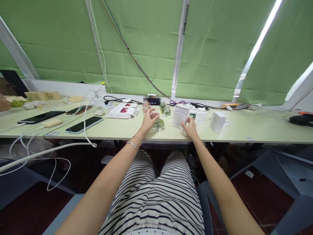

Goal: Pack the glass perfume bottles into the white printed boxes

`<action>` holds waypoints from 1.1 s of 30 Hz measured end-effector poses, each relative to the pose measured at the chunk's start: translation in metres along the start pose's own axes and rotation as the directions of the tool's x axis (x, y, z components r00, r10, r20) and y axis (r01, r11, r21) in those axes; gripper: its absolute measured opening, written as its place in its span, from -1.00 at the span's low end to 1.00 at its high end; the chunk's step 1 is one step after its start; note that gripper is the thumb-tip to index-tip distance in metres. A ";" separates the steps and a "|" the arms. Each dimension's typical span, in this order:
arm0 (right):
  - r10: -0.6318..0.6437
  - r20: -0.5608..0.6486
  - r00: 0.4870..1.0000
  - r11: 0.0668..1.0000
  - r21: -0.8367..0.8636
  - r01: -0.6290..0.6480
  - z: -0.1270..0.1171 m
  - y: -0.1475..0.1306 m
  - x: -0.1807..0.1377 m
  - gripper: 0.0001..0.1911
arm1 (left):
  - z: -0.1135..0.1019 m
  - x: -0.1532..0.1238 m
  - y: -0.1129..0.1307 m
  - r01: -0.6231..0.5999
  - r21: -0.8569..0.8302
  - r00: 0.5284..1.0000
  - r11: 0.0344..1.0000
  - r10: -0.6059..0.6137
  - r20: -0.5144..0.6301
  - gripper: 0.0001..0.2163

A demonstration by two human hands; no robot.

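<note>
My right hand [191, 129] grips the lower right side of an upright white box [180, 118], with the thumb on its printed front face. The box's top flap looks raised. My left hand [149, 120] is open, its fingers curved and apart, beside a clear round container with green contents [158, 124]. Whether the fingertips touch it I cannot tell. Just behind that hand stands a similar container with pink contents [146, 105]. Another clear container with green leafy contents [165, 109] is farther back.
A flattened white box [123, 110] with pink pictures lies to the left, near phones [84, 125] and white cables. To the right are a white box lying down [200, 117] and an upright white box [217, 122]. A small display [153, 101] stands at the back.
</note>
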State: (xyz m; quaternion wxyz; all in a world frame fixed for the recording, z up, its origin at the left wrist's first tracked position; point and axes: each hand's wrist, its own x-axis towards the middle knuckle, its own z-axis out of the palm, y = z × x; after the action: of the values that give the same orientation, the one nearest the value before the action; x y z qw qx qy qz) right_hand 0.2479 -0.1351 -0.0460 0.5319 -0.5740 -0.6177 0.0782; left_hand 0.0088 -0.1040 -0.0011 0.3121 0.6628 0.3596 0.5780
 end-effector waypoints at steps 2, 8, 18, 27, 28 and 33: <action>-0.001 -0.001 1.000 1.000 -0.005 0.001 -0.001 -0.001 -0.001 -0.39 | 0.000 -0.002 -0.003 0.006 0.017 1.000 1.000 -0.006 0.002 -0.59; -0.293 -0.266 0.918 0.955 -0.119 0.270 -0.006 -0.022 -0.016 -0.59 | -0.002 -0.017 -0.010 0.099 0.160 0.988 0.982 -0.116 0.101 -0.40; -0.589 0.099 0.802 0.808 0.091 0.582 0.072 -0.083 -0.001 -0.59 | -0.003 -0.019 -0.018 -0.009 0.146 0.978 0.989 -0.021 0.207 -0.66; -0.501 0.131 0.856 0.857 0.211 0.469 0.079 -0.075 0.000 -0.58 | -0.003 -0.019 -0.021 -0.017 0.191 0.982 0.981 -0.020 0.187 -0.69; -0.500 0.129 0.856 0.857 0.213 0.469 0.079 -0.076 0.000 -0.58 | -0.003 -0.019 -0.020 -0.022 0.192 0.982 0.981 -0.015 0.186 -0.69; -0.483 0.118 0.868 0.866 0.213 0.452 0.081 -0.077 0.003 -0.59 | -0.003 -0.020 -0.018 -0.026 0.195 0.982 0.980 -0.011 0.187 -0.68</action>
State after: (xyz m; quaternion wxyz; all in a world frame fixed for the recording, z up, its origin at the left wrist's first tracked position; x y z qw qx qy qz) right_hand 0.1401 -0.1170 -0.0241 0.5306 -0.3480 -0.7713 0.0496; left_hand 0.0025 -0.1108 -0.0264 0.2754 0.7431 0.3815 0.4758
